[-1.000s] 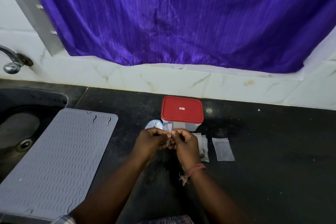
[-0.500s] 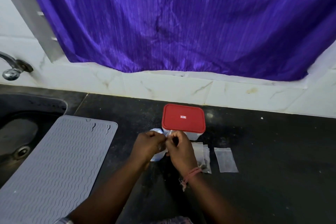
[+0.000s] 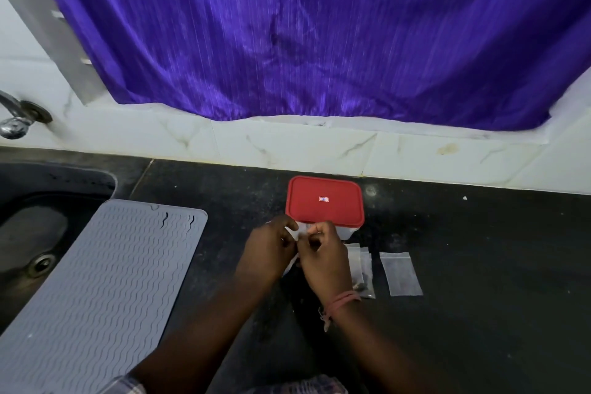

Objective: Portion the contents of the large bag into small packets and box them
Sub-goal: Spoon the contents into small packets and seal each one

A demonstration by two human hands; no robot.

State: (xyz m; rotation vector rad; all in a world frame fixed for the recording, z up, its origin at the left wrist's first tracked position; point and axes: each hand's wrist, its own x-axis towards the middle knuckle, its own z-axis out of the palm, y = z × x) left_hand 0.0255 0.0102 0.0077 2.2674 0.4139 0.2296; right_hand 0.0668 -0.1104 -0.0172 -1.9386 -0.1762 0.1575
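A: Large bag (image 3: pixel 291 235): a white, crumpled plastic bag held between both hands just in front of the box (image 3: pixel 324 203), above the dark counter (image 3: pixel 479 265). The left hand (image 3: pixel 268 249) pinches its mouth with curled fingers; the right hand (image 3: pixel 323 253) is likewise curled and pinching the upper edge. Its contents cannot be made out.

B: Which step is in hand?

A: Probably opening or undoing the bag's mouth, ahead of portioning. The box's red lid (image 3: pixel 324 198) is on, so boxing has not begun.

B: How is that done well?

A: Judged from the grip, pull the two pinched edges apart gently and keep the mouth upward, so nothing spills. Work low over the counter, since loose pieces would be hard to see on the dark stone.

B: Where are the packets?

A: Small clear packets (image 3: pixel 361 265) lie just right of the right hand, one seemingly holding dark bits; an empty packet (image 3: pixel 401 273) lies beside them, apart.

B: What limits movement?

A: The box stands directly behind the hands, nearly touching them. A grey ridged mat (image 3: pixel 105 281) overhangs the sink (image 3: pixel 32 233) at left. The tiled wall (image 3: pixel 287 144) and purple curtain (image 3: pixel 303 35) close the back. Open counter lies to the right and toward the person.
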